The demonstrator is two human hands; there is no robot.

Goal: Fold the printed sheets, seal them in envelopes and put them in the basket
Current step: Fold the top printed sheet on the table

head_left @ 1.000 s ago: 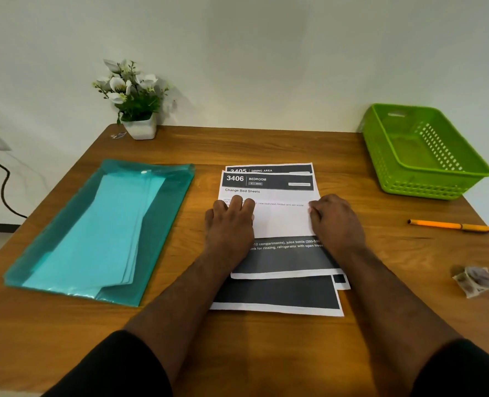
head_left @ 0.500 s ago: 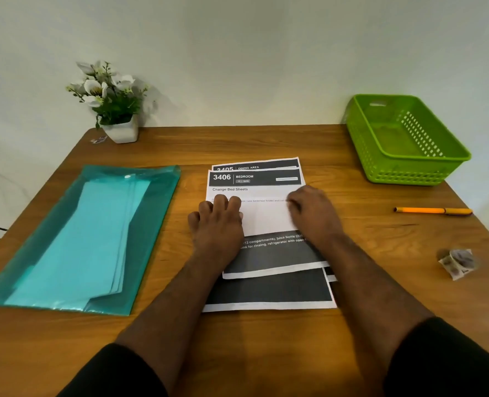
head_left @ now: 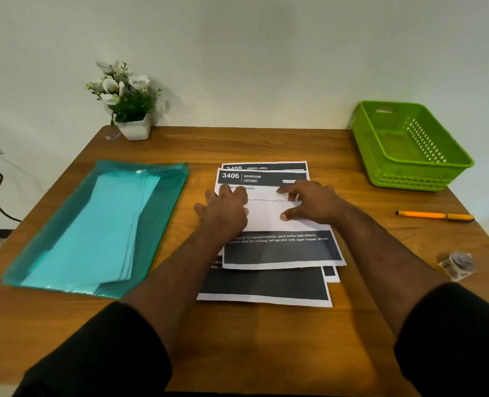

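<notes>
Along the table's left edge we find the teal plastic folder with pale envelopes lying in it, untouched; no envelope is out yet. A potted flower stands at the far left corner.

At mid-table, nearer the front edge, lies the stack of printed sheets, fanned slightly. The top sheet is headed "3406 BEDROOM"; the one beneath shows "3405 DINING AREA".

Our left hand lies flat on the top sheet's left side, fingers straight, pressing. It has crept toward the far edge since a second ago, now covering part of the "Change Bed Sheets" line.

Our right hand has changed more: a second ago it lay closed on the right margin; now it sits further in, fingers spread and arched, tips and thumb touching the paper, gripping nothing.

We judge the fold is not begun; the hands seem to be squaring or separating the top sheet.

At the far right corner the green basket holds nothing we can see. An orange pen and a crumpled wrapper lie by the right edge.
</notes>
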